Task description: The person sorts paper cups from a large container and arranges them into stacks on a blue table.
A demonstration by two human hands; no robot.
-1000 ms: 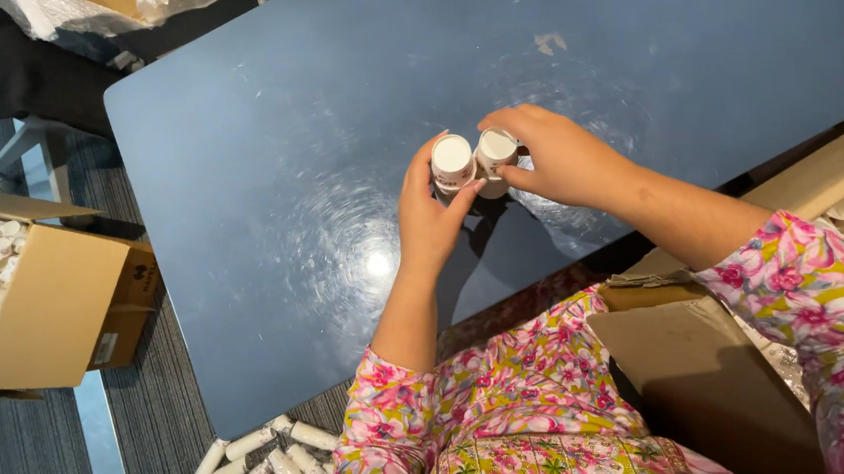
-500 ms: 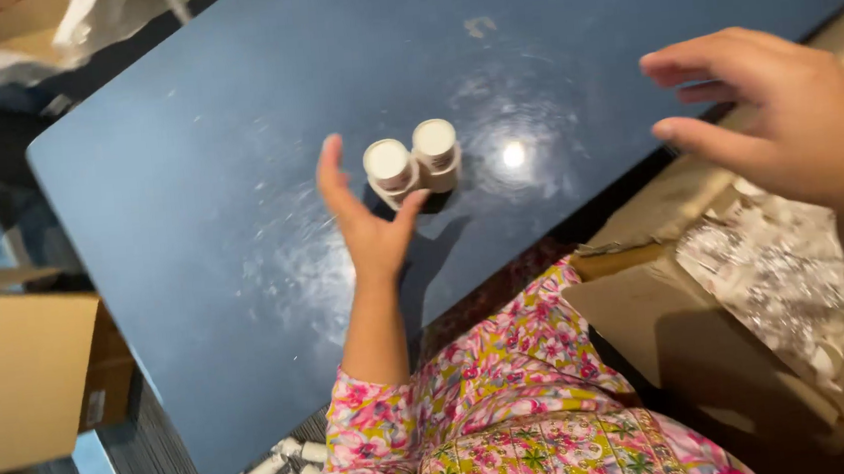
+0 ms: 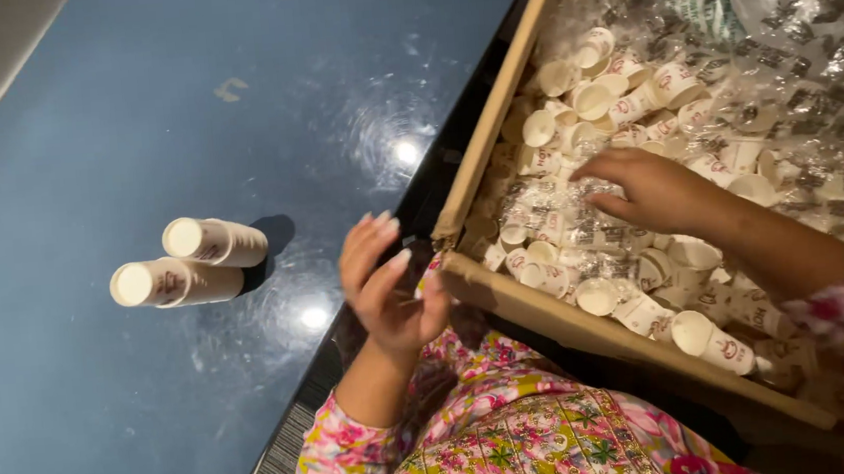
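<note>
Two stacks of small white paper cups (image 3: pixel 193 262) stand side by side on the dark blue table (image 3: pixel 83 143). My left hand (image 3: pixel 386 285) hovers empty at the table's edge, fingers apart, right of the stacks and touching nothing. My right hand (image 3: pixel 644 189) reaches into a cardboard box (image 3: pixel 549 322) full of loose white cups (image 3: pixel 592 103) and plastic wrap. Its fingers rest on wrapped cups in the pile; no cup is clearly held.
Clear plastic wrapping (image 3: pixel 808 46) covers the far part of the box. The box sits close against the table's right edge. My flowered sleeves and lap (image 3: pixel 518 440) fill the bottom of the view.
The view swung right from the table to the box. My right hand left the two cup stacks and went down into the box. My left hand let go of the stacks.
</note>
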